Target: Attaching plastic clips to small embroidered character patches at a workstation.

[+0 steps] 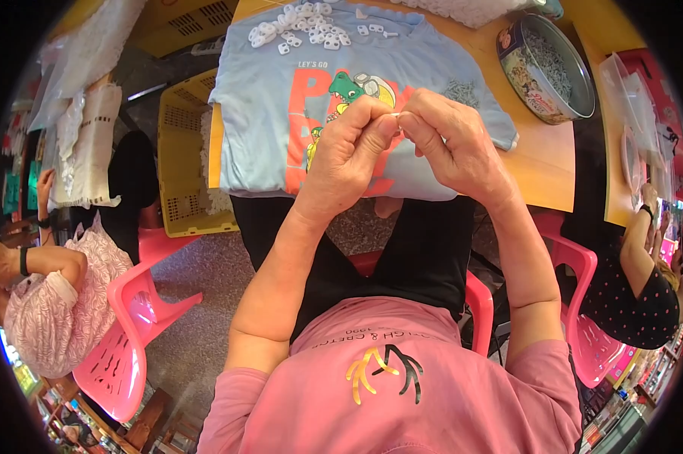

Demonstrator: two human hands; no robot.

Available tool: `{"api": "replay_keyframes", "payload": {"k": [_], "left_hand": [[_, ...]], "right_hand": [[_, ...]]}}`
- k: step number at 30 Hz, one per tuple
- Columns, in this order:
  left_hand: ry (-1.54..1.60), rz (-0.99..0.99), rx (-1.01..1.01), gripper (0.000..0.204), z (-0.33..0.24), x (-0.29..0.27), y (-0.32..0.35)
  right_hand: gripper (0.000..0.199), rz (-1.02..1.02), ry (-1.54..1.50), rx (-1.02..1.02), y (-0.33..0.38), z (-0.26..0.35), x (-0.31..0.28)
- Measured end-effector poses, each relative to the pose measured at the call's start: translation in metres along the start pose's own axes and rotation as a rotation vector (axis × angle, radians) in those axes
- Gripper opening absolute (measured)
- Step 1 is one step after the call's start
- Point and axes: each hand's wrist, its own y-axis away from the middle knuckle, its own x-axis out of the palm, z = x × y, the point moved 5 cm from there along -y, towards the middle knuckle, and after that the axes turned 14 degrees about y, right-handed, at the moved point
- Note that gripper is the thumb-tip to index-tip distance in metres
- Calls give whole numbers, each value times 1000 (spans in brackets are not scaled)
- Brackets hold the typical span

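Note:
Over a light blue T-shirt (254,125) spread on the table, my left hand (349,151) and my right hand (458,147) meet fingertip to fingertip. Both are closed in a pinch. A tiny white piece (396,116) shows between the tips, mostly covered by the fingers, and what the right fingers grip is hidden. Beyond the hands, a pile of small white plastic pieces with holes (311,26) lies on the shirt, a few of them apart from the rest. A small heap of grey metal nails or screws (461,93) rests just past my right hand.
A round tin (524,83) full of similar grey metal pieces stands at the table's right. Left of the table is a yellow crate (182,163). People sit on both sides, near a pink chair (129,333) at left and another pink chair (587,340) at right.

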Motion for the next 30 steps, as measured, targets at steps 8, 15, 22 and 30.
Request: {"api": "replay_keyframes", "payload": {"k": [8, 15, 22, 30], "left_hand": [[161, -59, 5, 13, 6, -3, -1], [165, -32, 3, 13, 2, -1, -3], [181, -19, -17, 16, 7, -5, -1], [177, -45, 20, 17, 5, -6, 1]], "right_hand": [[20, 95, -109, 165, -9, -2, -7], [18, 142, 216, -40, -12, 3, -22], [15, 111, 185, -113, -12, 7, -14], [13, 22, 101, -78, -14, 12, -7]]}}
